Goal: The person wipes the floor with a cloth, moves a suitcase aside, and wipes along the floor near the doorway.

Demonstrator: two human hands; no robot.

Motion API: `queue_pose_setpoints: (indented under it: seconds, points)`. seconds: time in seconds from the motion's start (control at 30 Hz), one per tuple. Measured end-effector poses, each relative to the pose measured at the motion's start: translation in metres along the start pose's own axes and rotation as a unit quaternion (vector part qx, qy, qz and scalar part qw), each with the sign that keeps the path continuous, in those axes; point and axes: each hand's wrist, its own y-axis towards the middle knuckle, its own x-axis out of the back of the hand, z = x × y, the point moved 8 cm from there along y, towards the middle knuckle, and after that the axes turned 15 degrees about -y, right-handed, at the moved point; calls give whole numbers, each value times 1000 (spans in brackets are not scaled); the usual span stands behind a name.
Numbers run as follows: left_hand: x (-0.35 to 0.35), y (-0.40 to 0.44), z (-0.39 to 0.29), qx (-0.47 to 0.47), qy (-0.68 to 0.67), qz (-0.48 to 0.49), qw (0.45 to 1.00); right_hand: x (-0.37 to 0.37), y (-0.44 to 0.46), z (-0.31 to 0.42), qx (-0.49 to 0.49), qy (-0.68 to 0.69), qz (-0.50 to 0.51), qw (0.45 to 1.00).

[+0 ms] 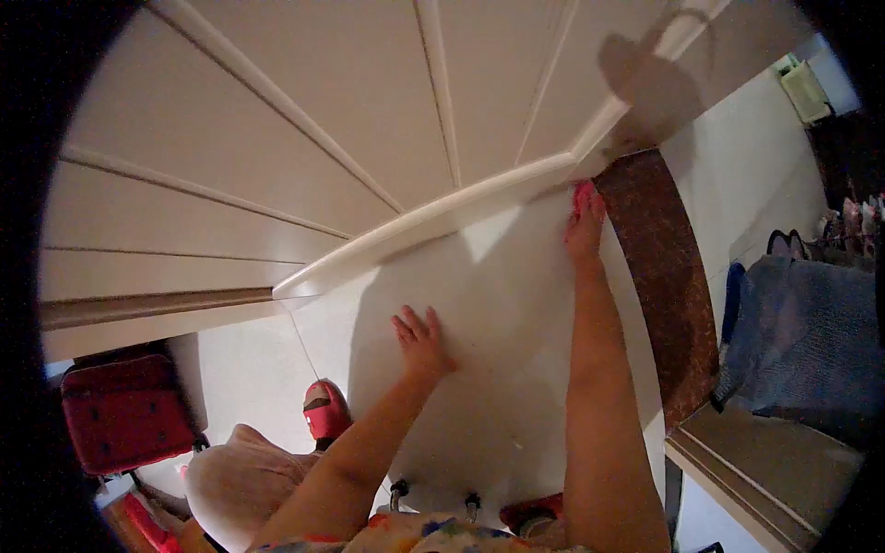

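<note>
My left hand (422, 346) lies flat on the pale tiled floor (498, 387), its fingers spread and nothing in them. At the end of my outstretched right arm, my right hand (584, 230) is closed on a small pink cloth (583, 192), most of it covered by the fingers. The cloth is at the foot of the cream panelled door or wall (341, 92), where its base meets a dark red-brown stone strip (659, 267). The fingertips of my right hand are partly hidden by the cloth and shadow.
A red suitcase or seat (129, 405) stands at the left. My red slipper (326, 410) and a knee (244, 484) show below it. On the right, a blue-grey textured cloth (802, 341) hangs above a wooden ledge (756, 461). A pale green container (804, 90) is farther back.
</note>
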Motion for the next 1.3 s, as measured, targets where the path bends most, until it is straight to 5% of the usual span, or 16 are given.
queue_pose_setpoints:
  seconds: [0.3, 0.47, 0.87, 1.03, 1.3]
  points:
    - [1, -5, -2, -2, -24, -9, 1000, -18, 1, 10, 62, 36, -19, 997]
    - [0, -4, -2, 6, -21, -17, 1000, -3, -23, 75, 77, 3, 46, 996]
    - [16, -21, 1, -46, -93, -74, 992, 38, -85, 229, 120, 195, 82, 970]
    - [15, -36, 39, 26, -128, -89, 987, 44, -132, 272, 161, 132, 153, 966]
    - [6, -86, 64, 74, -107, -59, 990, 71, -203, 285, 182, 249, 225, 924]
